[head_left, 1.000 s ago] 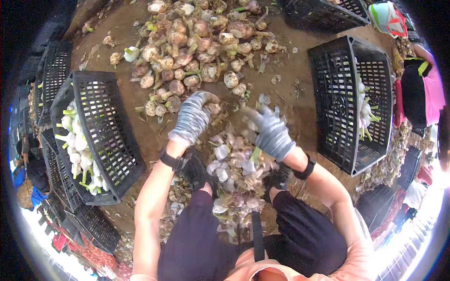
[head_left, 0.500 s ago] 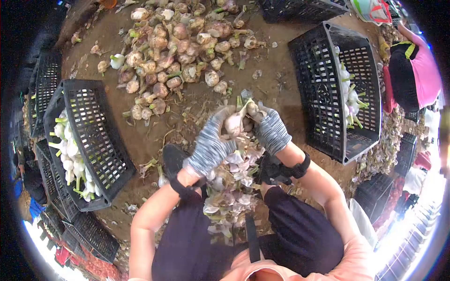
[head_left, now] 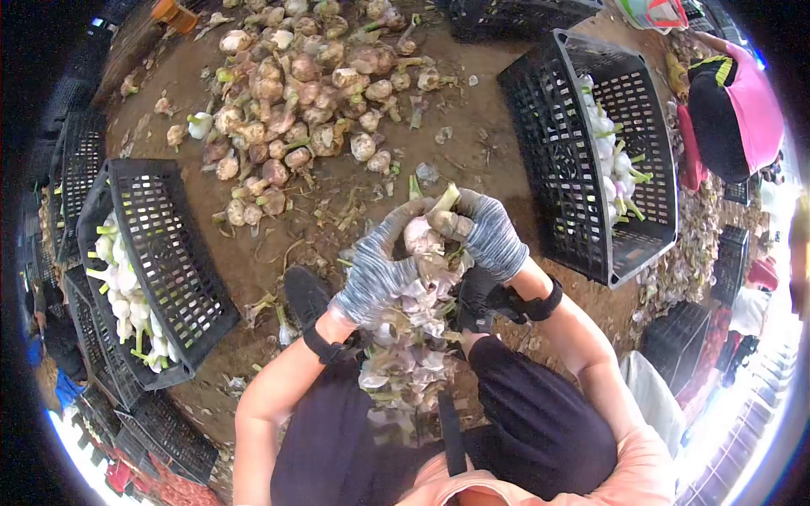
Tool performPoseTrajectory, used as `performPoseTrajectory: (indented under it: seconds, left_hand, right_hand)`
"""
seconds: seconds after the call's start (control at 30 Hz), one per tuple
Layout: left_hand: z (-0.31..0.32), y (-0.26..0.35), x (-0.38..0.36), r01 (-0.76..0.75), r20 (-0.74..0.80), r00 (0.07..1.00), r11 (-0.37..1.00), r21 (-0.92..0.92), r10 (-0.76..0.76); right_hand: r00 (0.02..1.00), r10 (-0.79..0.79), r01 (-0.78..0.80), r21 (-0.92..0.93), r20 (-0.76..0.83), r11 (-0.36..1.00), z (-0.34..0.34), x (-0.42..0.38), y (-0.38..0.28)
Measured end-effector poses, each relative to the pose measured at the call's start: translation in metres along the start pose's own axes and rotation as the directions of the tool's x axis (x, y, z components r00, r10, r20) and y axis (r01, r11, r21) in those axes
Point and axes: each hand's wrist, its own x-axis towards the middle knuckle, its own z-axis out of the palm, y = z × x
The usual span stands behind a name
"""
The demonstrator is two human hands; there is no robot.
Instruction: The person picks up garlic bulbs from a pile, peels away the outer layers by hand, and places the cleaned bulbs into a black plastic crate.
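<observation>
Between my two gloved hands is a garlic bulb point(head_left: 420, 236), pale pinkish white, with its cut stem pointing up. My left hand point(head_left: 375, 274), in a grey striped glove, is curled round the bulb's left side. On the other side, my right hand point(head_left: 496, 239) has its dirty thumb and fingers closed on the bulb near the stem. Loose papery skin hangs below the bulb. Under the hands, a heap of garlic skins point(head_left: 413, 354) lies between my legs. Some fingertips are hidden behind the bulb.
A pile of unpeeled garlic point(head_left: 295, 93) covers the ground ahead. Black crates with white garlic stand at left point(head_left: 190, 261) and right point(head_left: 548, 169). Another person point(head_left: 742, 118) in pink and black is at far right. My shoes point(head_left: 305, 295) flank the skin heap.
Skin that stood off the bulb's right side now hangs beneath it, and the stem shows more plainly. My right fingers have shifted over the bulb. The whole view has shifted slightly.
</observation>
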Motion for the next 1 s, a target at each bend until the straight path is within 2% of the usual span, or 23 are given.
performPoseTrajectory:
  seconds: [0.03,0.17,0.27,0.33,0.4,0.47,0.5,0.53,0.57,0.6,0.67,0.8,0.87,1.0]
  left_hand:
    - [0.000,0.001,0.001,0.055,0.028,0.998,0.995,-0.079,-0.053]
    - [-0.003,-0.002,0.002,0.078,0.064,0.995,0.994,-0.078,-0.073]
    - [-0.002,0.004,0.000,0.118,0.098,0.990,0.981,-0.152,-0.104]
    - [0.000,0.011,-0.001,0.217,0.122,0.975,0.927,-0.306,-0.188]
    - [-0.001,0.013,-0.001,0.213,0.121,0.975,0.936,-0.280,-0.186]
    - [-0.003,0.010,-0.001,0.209,0.120,0.976,0.944,-0.256,-0.183]
    - [-0.005,0.003,0.000,0.159,0.096,0.985,0.972,-0.172,-0.144]
    - [-0.005,0.002,0.001,0.109,0.077,0.992,0.990,-0.086,-0.103]
    - [-0.006,0.003,0.001,0.107,0.077,0.992,0.990,-0.087,-0.101]
    - [-0.005,0.005,0.001,0.131,0.082,0.989,0.988,-0.077,-0.125]
    - [-0.004,0.006,0.000,0.156,0.086,0.985,0.985,-0.069,-0.150]
    - [-0.004,0.007,-0.001,0.124,0.082,0.990,0.990,-0.071,-0.118]
    - [-0.005,0.008,-0.002,0.136,0.093,0.987,0.987,-0.084,-0.128]
    - [-0.004,0.012,-0.006,0.231,0.158,0.969,0.924,-0.305,-0.190]
  right_hand:
    - [1.000,-0.010,0.010,-0.005,0.015,1.000,-0.002,0.000,-0.001]
    - [0.998,-0.051,0.052,-0.041,0.035,0.998,-0.009,-0.005,-0.003]
    - [0.991,-0.091,0.099,-0.081,0.098,0.992,-0.014,-0.006,-0.010]
    - [0.991,-0.046,0.048,-0.014,0.128,0.999,-0.015,-0.007,-0.015]
    - [0.989,-0.014,0.010,0.022,0.150,1.000,-0.015,-0.008,-0.019]
    - [0.995,0.027,-0.036,0.093,0.091,0.995,-0.015,-0.008,-0.017]
    - [0.995,0.027,-0.036,0.092,0.092,0.995,-0.013,-0.008,-0.016]
    - [0.995,-0.053,0.044,0.111,0.080,0.993,-0.009,-0.007,-0.015]
    - [0.989,-0.133,0.123,0.129,0.066,0.984,-0.005,-0.007,-0.013]
    - [0.999,-0.038,0.038,0.107,-0.005,0.994,0.003,-0.007,-0.007]
    - [0.995,-0.094,0.093,-0.068,-0.013,0.993,0.002,-0.005,-0.009]
    - [0.996,-0.094,0.094,-0.046,0.005,0.995,0.001,-0.006,-0.009]
    - [0.982,-0.183,0.190,-0.187,0.053,0.964,-0.004,-0.007,-0.009]
    - [0.989,-0.118,0.133,-0.184,0.093,0.974,-0.008,-0.009,-0.010]
